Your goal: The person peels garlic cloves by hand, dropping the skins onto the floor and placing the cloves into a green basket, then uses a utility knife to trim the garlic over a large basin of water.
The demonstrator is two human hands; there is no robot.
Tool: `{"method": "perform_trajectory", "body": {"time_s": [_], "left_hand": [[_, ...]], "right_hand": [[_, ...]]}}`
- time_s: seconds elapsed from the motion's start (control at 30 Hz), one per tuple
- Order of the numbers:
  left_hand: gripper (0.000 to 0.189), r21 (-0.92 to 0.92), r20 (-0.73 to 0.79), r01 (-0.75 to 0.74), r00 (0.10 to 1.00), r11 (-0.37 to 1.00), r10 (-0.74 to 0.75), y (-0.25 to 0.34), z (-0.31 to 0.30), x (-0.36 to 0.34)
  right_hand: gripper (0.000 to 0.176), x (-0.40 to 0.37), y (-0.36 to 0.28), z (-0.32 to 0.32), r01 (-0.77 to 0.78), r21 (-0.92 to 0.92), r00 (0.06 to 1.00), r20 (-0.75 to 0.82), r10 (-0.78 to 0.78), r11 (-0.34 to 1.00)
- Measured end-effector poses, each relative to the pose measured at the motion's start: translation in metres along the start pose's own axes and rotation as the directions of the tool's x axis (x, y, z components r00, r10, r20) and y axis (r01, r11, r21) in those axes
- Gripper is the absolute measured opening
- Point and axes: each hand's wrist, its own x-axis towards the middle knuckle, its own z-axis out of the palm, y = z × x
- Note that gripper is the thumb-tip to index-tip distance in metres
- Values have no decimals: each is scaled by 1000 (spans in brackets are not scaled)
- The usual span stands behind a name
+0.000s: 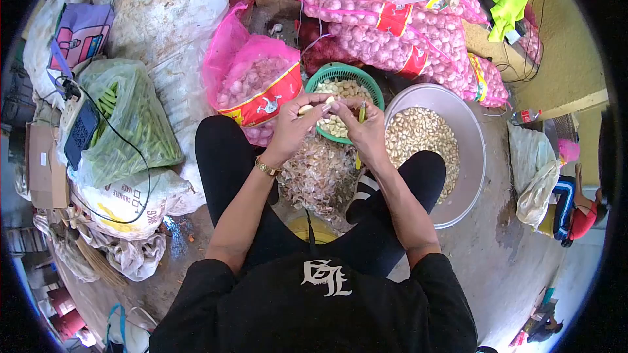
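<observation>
My left hand [302, 119] is closed over the green basket's near left side, with pale garlic cloves [305, 110] in its fingers. At its fingertips a peeled garlic clove [330, 100] meets the fingers of my right hand [362, 127]. My right hand is closed too, and a slim yellow tool [362, 115] sticks out above and below its grip; whether it has a blade is hidden. Below both hands the green basket [377, 85] holds peeled cloves. Papery garlic skins [317, 173] lie heaped between my legs.
A wide basin [472, 176] of unpeeled cloves stands by my right knee. An opened pink mesh sack [226, 46] of garlic is at front left, with full garlic sacks [399, 42] behind. A bag of green pods [134, 117] sits left. Another person [581, 212] sits far right.
</observation>
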Motion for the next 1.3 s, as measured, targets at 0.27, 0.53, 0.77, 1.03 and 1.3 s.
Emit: {"method": "perform_trajectory", "body": {"time_s": [0.27,0.53,0.77,1.03,1.3], "left_hand": [[24,118,34,-60,998,991,57,-9,-4,0],[28,-237,-16,112,993,965,-119,12,-19,2],[36,-434,72,140,990,890,-121,21,-21,0],[25,-353,96,153,987,923,-127,12,-14,1],[24,-121,83,65,995,991,-55,-1,-13,3]], "right_hand": [[11,1,4,0,91,-128,996,-5,-92,988],[8,-5,-4,-16,296,-273,953,147,-264,916],[24,-21,31,-20,305,-508,895,442,-59,806],[14,-13,-6,-8,138,-175,990,33,-135,975],[11,-4,-7,-4,197,-107,980,56,-192,975]]}}
